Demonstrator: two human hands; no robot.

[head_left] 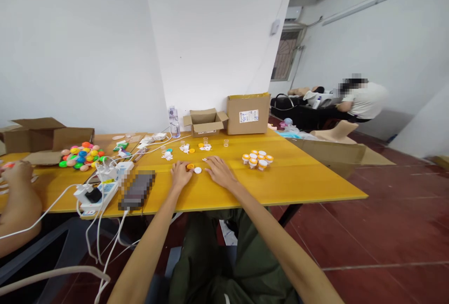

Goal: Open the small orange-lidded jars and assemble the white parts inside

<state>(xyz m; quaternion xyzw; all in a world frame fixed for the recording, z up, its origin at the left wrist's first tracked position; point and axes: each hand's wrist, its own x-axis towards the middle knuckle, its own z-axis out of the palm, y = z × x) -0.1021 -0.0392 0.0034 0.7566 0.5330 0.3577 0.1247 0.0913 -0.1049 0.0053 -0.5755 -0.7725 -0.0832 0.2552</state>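
Note:
My left hand [181,175] rests low over the table with its fingers bent, the tips at the edge of a small orange cap [190,167]. Right beside that cap lies a round white disc [198,170], between my two hands. My right hand [220,172] is palm down with its fingers stretched out, and nothing shows in its grasp. Close to its fingertips is a tiny white piece with dark marks [205,159]. To the right stands a cluster of several small containers with orange-and-white tops [257,158].
Behind my hands are small white pieces [168,155], clear cups [226,143], a bottle [174,122], an open carton [205,120] and a closed carton [248,114]. Leftward lie a phone [137,191], a power strip [108,191], colourful balls [83,155] and a co-worker's arm [19,201].

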